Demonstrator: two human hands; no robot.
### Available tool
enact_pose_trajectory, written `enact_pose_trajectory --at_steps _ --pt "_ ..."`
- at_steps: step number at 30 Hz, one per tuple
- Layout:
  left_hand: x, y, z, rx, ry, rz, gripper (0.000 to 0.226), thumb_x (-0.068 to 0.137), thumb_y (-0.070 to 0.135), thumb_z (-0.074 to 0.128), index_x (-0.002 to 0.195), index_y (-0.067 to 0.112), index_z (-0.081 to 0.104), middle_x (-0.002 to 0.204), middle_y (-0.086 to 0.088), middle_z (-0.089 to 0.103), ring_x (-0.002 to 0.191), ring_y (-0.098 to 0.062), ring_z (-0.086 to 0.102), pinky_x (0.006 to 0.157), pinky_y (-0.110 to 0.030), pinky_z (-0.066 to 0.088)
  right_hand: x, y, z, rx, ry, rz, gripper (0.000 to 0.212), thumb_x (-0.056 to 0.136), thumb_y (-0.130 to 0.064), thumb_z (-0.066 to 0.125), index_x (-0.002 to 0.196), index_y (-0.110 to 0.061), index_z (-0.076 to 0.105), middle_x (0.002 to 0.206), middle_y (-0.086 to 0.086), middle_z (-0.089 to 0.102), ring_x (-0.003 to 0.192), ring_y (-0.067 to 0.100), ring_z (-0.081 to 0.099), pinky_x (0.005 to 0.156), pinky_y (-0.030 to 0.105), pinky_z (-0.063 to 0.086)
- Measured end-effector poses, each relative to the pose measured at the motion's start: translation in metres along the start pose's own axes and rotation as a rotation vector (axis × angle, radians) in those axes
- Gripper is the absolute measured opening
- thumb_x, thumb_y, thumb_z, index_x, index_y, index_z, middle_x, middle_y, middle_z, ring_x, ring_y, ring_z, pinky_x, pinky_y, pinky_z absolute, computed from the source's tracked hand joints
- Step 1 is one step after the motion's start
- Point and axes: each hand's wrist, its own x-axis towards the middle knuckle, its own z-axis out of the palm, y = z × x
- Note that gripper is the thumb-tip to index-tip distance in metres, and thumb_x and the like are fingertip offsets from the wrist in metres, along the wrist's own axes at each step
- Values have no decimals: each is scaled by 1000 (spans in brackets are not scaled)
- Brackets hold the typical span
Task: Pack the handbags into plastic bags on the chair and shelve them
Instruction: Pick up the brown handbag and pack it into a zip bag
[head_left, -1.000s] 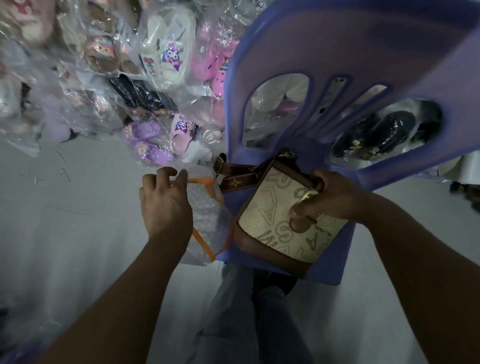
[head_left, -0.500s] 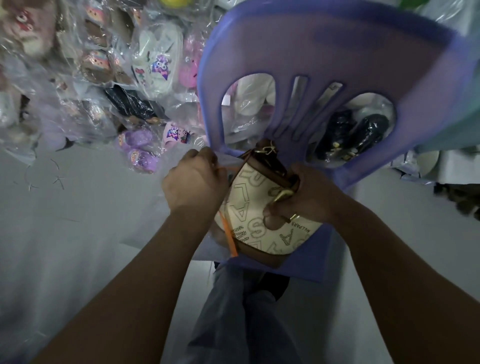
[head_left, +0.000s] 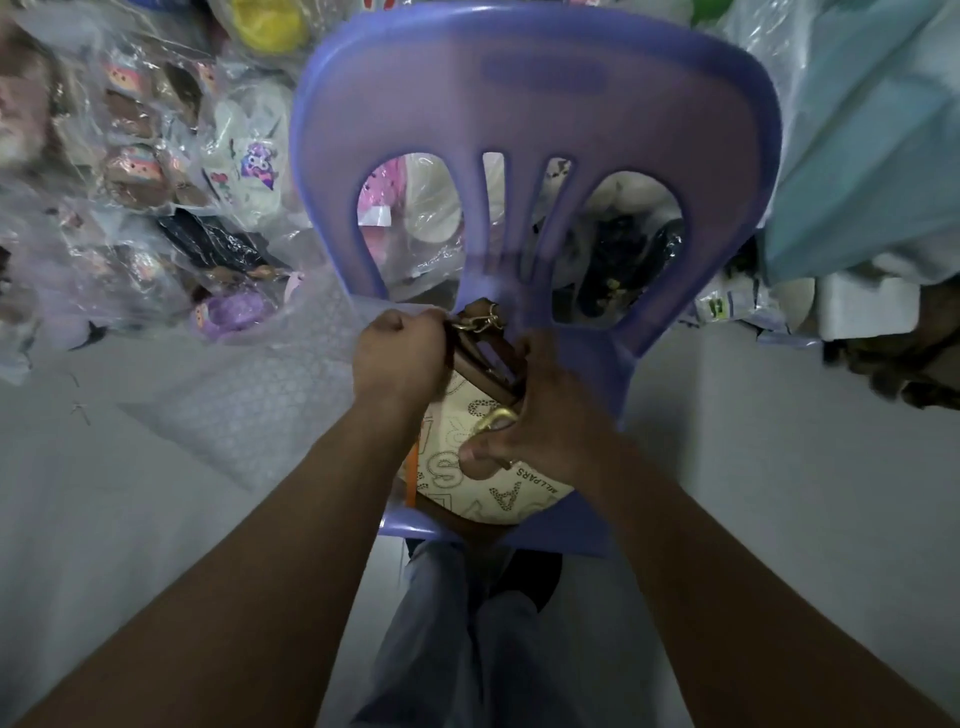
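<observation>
Here we hold the cream handbag on the seat of the purple chair. Our right hand grips its upper front, thumb on the lettered panel. Our left hand is fisted on the rim of the clear plastic bag, touching the brown strap. The plastic trails left, off the seat.

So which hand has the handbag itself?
The right hand, thumb on the cream front of the handbag; the left hand grips the edge of the plastic bag instead.
</observation>
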Motion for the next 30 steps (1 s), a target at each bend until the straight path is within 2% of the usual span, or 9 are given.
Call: enact_pose_trajectory --at_steps 2,5,8,13,18,21,24,26,30 --pt "-7 0 5 12 31 43 23 74 44 59 81 23 61 84 -8 71 87 -36 67 84 -56 56 1 1 4 40 -1 1 139 50 -39 98 151 -33 3 125 -9 64 113 21 64 95 36 51" --pt "-24 1 9 99 90 260 14 88 36 48 85 24 54 96 -4 67 99 -32 60 91 -50 50 2 6 10 99 -34 -25 156 49 -40 98 141 -63 -26 148 -10 52 130 22 56 107 47 46" --pt "-36 -2 9 64 88 383 12 88 32 43 77 29 47 96 -6 63 100 -34 57 90 -53 47 3 12 13 109 -5 -27 141 50 -43 95 143 -64 -8 141 -4 57 125 28 59 103 51 48" --pt "-29 -6 10 12 74 317 14 80 39 41 75 29 48 97 -11 64 102 -37 58 91 -57 48 -5 11 17 10 133 -45 107 55 -41 94 139 -32 29 137 -2 32 116 17 44 92 41 50" --pt "-28 -5 10 26 57 318 22 80 44 40 83 28 56 98 -7 65 103 -34 60 92 -56 49 -1 4 17 42 136 -55 89 56 -34 91 119 -31 28 115 -13 51 109 22 61 84 37 51" --pt "-30 -7 6 179 97 507 28 93 33 43 91 13 62 92 -11 64 92 -34 60 83 -46 49 -1 2 18 8 152 -58 84 57 -32 89 104 -39 20 102 -19 53 107 21 64 87 40 52" --pt "-33 4 -1 518 240 740 26 95 29 47 83 15 65 81 -10 65 75 -34 61 60 -36 41 0 1 20 21 183 -22 81 57 -35 89 95 -44 18 101 -13 54 100 22 62 82 42 52" --pt "-33 14 -4 629 272 797 22 92 27 51 82 15 67 79 -9 67 74 -36 62 58 -35 41 2 -1 18 14 183 -10 77 58 -38 88 96 -43 21 104 -12 52 100 22 61 80 42 52" --pt "-23 24 -5 620 140 788 20 88 20 53 87 12 72 82 -13 72 80 -37 67 67 -42 52 4 -2 14 -11 180 8 76 64 -43 88 115 -27 34 114 -8 55 108 23 60 83 37 50"
